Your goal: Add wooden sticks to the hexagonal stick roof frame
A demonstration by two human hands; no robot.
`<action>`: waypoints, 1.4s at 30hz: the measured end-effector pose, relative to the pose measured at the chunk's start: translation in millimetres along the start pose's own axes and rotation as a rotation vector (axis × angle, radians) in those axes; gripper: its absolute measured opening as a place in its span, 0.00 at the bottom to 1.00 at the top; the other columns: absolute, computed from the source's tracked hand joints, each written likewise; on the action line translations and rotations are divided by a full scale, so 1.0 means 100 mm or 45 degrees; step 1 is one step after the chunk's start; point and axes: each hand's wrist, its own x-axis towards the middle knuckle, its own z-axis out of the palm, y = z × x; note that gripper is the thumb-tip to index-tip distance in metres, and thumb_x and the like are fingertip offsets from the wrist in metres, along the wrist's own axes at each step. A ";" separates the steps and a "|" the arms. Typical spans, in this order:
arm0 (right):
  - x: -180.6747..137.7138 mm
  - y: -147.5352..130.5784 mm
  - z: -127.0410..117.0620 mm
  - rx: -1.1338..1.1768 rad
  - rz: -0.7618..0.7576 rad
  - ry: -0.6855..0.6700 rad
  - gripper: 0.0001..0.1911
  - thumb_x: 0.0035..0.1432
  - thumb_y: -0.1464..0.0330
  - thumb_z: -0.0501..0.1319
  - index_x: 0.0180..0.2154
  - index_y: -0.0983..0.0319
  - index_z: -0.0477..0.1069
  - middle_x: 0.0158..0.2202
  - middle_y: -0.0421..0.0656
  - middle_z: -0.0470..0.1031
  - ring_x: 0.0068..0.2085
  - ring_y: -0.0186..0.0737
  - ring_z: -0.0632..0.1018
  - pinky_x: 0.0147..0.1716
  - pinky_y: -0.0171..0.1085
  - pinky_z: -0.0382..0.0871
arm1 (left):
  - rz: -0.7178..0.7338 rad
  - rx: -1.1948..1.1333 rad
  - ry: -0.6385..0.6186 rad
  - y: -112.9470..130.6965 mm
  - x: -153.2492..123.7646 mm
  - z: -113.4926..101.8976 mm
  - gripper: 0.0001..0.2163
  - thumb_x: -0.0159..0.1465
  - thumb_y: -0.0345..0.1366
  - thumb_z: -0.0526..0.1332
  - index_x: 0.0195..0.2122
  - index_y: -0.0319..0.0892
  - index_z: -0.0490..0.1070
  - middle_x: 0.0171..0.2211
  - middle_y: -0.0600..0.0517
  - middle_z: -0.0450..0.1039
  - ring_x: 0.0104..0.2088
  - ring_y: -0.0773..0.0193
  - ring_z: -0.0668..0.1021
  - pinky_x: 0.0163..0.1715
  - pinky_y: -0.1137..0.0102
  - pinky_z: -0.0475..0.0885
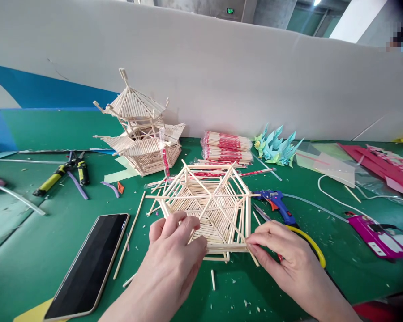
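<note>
A hexagonal frame of thin wooden sticks (208, 201) lies on the green table (53, 214) in front of me. My left hand (174, 255) rests on its near left side, fingers curled over the sticks and pressing them. My right hand (282, 252) pinches the right end of the frame's near stick, fingers together. A finished stick pagoda (139, 129) stands behind the frame to the left.
A phone (89, 264) lies at the near left. Yellow-handled cutters (62, 172) sit farther left. A blue glue gun (277, 203) and yellow-handled tool (309, 243) lie right of the frame. Packs of chopsticks (226, 147), paper cranes (277, 147) and a pink box (379, 235) sit beyond. Loose sticks are scattered about.
</note>
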 end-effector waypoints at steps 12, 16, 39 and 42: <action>-0.04 0.05 0.01 -0.083 -0.137 0.018 0.06 0.59 0.75 0.58 0.38 0.58 0.68 0.32 0.39 0.71 0.32 0.32 0.73 0.32 0.33 0.66 | -0.088 0.175 -0.022 -0.16 -0.22 -0.42 0.13 0.61 0.24 0.51 0.42 0.46 0.67 0.46 0.48 0.64 0.47 0.53 0.64 0.41 0.59 0.60; -0.04 0.05 0.02 -0.086 -0.137 0.014 0.06 0.60 0.74 0.57 0.38 0.58 0.69 0.32 0.39 0.71 0.32 0.33 0.73 0.32 0.33 0.67 | -0.132 0.131 0.067 -0.11 -0.17 -0.39 0.13 0.61 0.24 0.50 0.40 0.46 0.69 0.45 0.48 0.66 0.46 0.53 0.65 0.40 0.58 0.60; -0.08 0.03 -0.01 0.039 0.080 0.045 0.07 0.62 0.72 0.54 0.36 0.59 0.71 0.33 0.42 0.72 0.35 0.36 0.73 0.34 0.35 0.68 | 0.183 0.056 -0.048 0.29 0.29 0.23 0.08 0.60 0.25 0.55 0.27 0.43 0.68 0.24 0.52 0.70 0.28 0.61 0.67 0.29 0.64 0.53; -0.09 0.04 -0.01 0.057 0.083 0.051 0.07 0.62 0.72 0.54 0.37 0.59 0.70 0.33 0.42 0.72 0.35 0.36 0.73 0.33 0.35 0.67 | 0.155 0.046 -0.112 0.31 0.30 0.20 0.08 0.61 0.26 0.53 0.29 0.42 0.69 0.26 0.51 0.71 0.30 0.60 0.68 0.30 0.63 0.54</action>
